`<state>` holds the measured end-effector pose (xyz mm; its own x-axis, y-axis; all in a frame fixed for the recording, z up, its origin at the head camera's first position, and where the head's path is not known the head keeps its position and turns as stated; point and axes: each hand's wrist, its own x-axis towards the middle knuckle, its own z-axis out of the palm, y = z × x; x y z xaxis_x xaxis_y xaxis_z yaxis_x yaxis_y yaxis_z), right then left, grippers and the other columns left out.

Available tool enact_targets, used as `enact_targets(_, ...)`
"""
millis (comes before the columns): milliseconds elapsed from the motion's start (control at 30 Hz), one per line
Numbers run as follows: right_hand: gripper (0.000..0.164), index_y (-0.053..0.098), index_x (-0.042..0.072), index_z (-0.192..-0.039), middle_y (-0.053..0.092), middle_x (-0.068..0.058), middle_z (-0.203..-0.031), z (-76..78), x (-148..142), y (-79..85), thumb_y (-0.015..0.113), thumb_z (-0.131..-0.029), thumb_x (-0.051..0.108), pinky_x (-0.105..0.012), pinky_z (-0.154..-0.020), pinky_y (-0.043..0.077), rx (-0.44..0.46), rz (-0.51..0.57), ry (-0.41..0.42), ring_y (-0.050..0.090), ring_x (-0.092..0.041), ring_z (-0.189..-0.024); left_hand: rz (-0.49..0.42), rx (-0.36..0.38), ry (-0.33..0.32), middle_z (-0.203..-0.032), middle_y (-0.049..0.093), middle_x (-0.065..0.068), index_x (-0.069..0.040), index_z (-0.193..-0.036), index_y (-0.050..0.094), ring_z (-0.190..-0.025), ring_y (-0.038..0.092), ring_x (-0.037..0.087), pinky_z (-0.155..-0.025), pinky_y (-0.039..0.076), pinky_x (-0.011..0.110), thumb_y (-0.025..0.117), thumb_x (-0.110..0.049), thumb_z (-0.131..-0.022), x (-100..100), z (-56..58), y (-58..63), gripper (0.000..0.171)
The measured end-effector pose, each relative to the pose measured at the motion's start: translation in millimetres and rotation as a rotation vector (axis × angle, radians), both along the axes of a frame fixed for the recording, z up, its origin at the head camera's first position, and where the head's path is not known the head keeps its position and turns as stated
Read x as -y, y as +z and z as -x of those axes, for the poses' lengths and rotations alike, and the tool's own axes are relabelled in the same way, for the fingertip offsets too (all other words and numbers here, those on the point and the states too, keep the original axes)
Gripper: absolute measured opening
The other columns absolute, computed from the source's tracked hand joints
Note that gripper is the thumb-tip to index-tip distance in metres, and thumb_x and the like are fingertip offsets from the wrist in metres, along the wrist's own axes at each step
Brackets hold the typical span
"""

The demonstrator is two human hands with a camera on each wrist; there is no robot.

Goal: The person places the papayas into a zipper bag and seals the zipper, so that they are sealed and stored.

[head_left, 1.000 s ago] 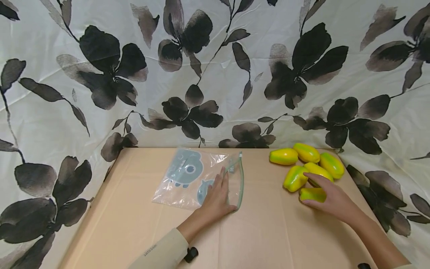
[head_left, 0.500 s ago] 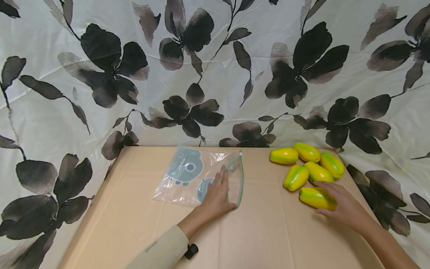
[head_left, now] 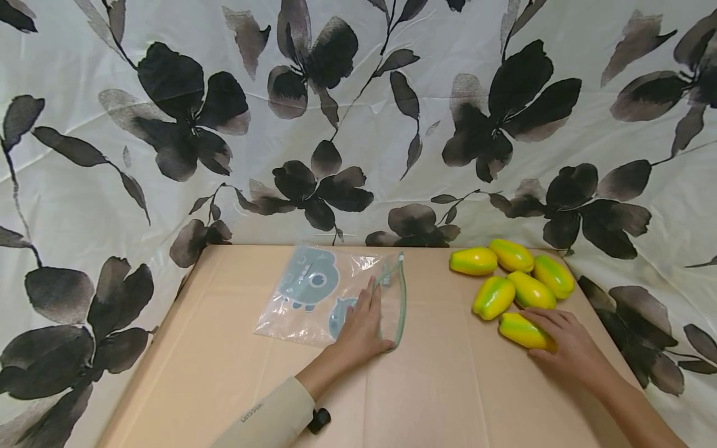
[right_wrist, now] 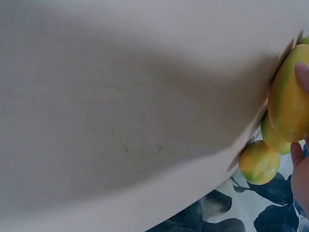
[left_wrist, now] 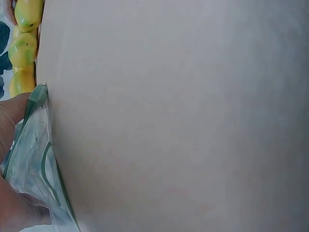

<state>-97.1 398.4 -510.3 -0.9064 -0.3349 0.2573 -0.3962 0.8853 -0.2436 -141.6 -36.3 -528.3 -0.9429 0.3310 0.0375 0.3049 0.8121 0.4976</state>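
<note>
Fruit gripped by the right hand is right of the bag on which the left hand rests straight-fingered.

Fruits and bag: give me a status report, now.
Left grip resting on the clear bag. Right grip holding the nearest yellow-green fruit. Five other fruits bunched just beyond it, might get bumped.

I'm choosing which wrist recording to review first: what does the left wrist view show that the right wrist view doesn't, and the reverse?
Only the left wrist view: the clear green-edged zip bag and the left hand touching it.
Only the right wrist view: small dark specks on the cardboard, and a clear look at the right hand gripping a papaya-like fruit.
Both: several such fruits, the cardboard and the floral cloth.
</note>
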Motion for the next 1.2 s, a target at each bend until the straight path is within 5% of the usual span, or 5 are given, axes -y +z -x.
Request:
enact_targets(333, 0.078, 0.064, 0.017, -0.137, 0.059, -0.011, -0.133, -2.9, 5, 3.3, 0.096, -0.066, 0.015, -0.053, -0.095, 0.035, -0.059, 0.067, 0.046, 0.046, -0.04, -0.117, -0.009, -0.009, -0.001, -0.175, 0.003, 0.013, -0.003, -0.164, 0.016, -0.156, 0.023, 0.044, -0.112, 0.032, 0.074, 0.098, -0.039, -0.066, 1, -0.5, 0.6, 0.133)
enact_targets(500, 0.082, 0.065, 0.015, -0.137, 0.059, -0.009, -0.131, 0.6, 13, 10.5, 0.097, -0.062, 0.013, -0.027, -0.112, 0.022, -0.111, 0.11, 0.094, 0.047, -0.036, -0.117, -0.011, 0.002, 0.001, -0.175, 0.002, 0.012, -0.003, -0.165, 0.016, -0.157, 0.021, 0.043, -0.113, 0.031, 0.074, 0.098, -0.039, -0.066, 0, -0.5, 0.7, 0.133)
enact_targets(767, 0.081, 0.065, 0.015, -0.136, 0.059, -0.009, -0.13, 13.3, 35, 29.1, 0.096, -0.062, 0.01, 0.001, -0.107, 0.01, -0.128, 0.142, 0.126, 0.052, -0.033, -0.116, -0.007, 0.003, -0.005, -0.175, 0.001, 0.012, -0.003, -0.165, 0.016, -0.157, 0.022, 0.043, -0.113, 0.032, 0.074, 0.098, -0.039, -0.066, 0, -0.2, 0.0, 0.133)
enact_targets(1067, 0.075, 0.06, 0.019, -0.141, 0.052, -0.008, -0.139, 36.1, 70, 40.8, 0.091, -0.073, 0.011, -0.001, -0.106, 0.018, -0.033, 0.163, 0.163, 0.049, -0.028, -0.127, -0.005, 0.006, -0.008, -0.175, 0.001, 0.013, -0.003, -0.165, 0.016, -0.157, 0.022, 0.043, -0.113, 0.032, 0.074, 0.098, -0.039, -0.066, 0, 0.3, 1.8, 0.133)
enact_targets(1200, 0.074, 0.057, 0.019, -0.144, 0.049, -0.007, -0.141, 49.3, 88, 43.1, 0.089, -0.078, 0.014, -0.027, -0.108, 0.042, 0.01, 0.153, 0.182, 0.048, -0.026, -0.129, -0.005, 0.009, -0.008, -0.175, 0.001, 0.012, -0.003, -0.165, 0.015, -0.157, 0.022, 0.043, -0.113, 0.032, 0.074, 0.098, -0.039, -0.067, -1, 0.6, 2.4, 0.133)
